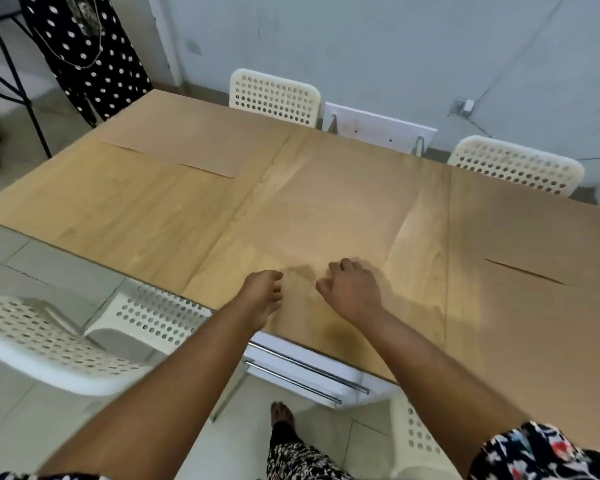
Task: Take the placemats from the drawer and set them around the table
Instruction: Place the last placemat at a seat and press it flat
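Both hands are resting loosely curled on the large tan paper placemat (329, 216) lying flat on the pale wooden counter (125, 209), left hand (262, 294) and right hand (352, 291) near its front edge, clamping nothing; its long axis is running away from them

The table (118, 216) top lay open almost everywhere: only flat placemats covered it, one at the far left corner (194, 140), one across the middle (326, 209), one along the right edge (534, 271). Both hands, the left hand (262, 296) and the right hand (352, 289), occupied the near edge. White chairs crowded the sides: two at the far edge (274, 95) (516, 164), one at the near left (49, 341). Under the near edge the drawer (302, 368) blocked the way below.
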